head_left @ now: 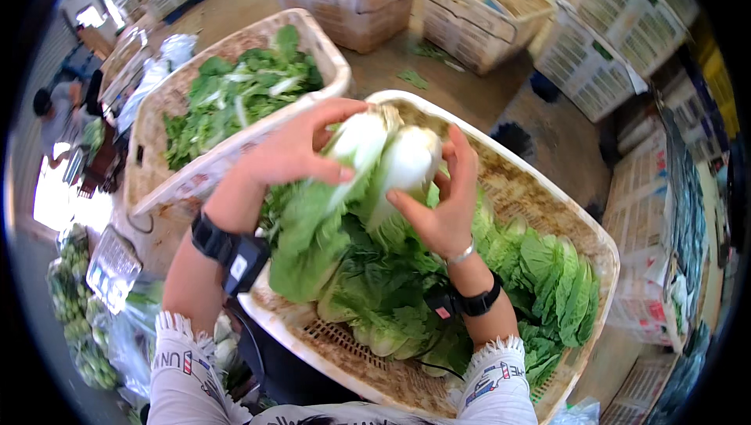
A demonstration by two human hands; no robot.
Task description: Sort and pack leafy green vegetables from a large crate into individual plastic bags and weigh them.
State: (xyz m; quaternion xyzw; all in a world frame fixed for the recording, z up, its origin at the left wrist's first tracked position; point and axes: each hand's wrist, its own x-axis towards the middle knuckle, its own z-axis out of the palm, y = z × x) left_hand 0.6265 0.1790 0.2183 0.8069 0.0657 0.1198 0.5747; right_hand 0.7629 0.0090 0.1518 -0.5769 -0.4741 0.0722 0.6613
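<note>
Two heads of leafy cabbage are held side by side over the crate in front of me, white stem ends up and green leaves hanging down. My left hand (299,146) grips the left cabbage head (358,143) at its white base. Around the right cabbage head (410,161) my right hand (443,196) curls its fingers and thumb. Beneath them, a dirty white plastic crate (563,202) holds many more green heads (545,272), laid in rows. Both wrists wear black straps with small boxes.
A second plastic crate (170,96) with loose green leaves (240,96) stands at upper left. Stacked crates (346,2) and another crate (469,26) are beyond. More crates (639,237) line the right. At far left a person (61,108) sits near bagged vegetables (132,331).
</note>
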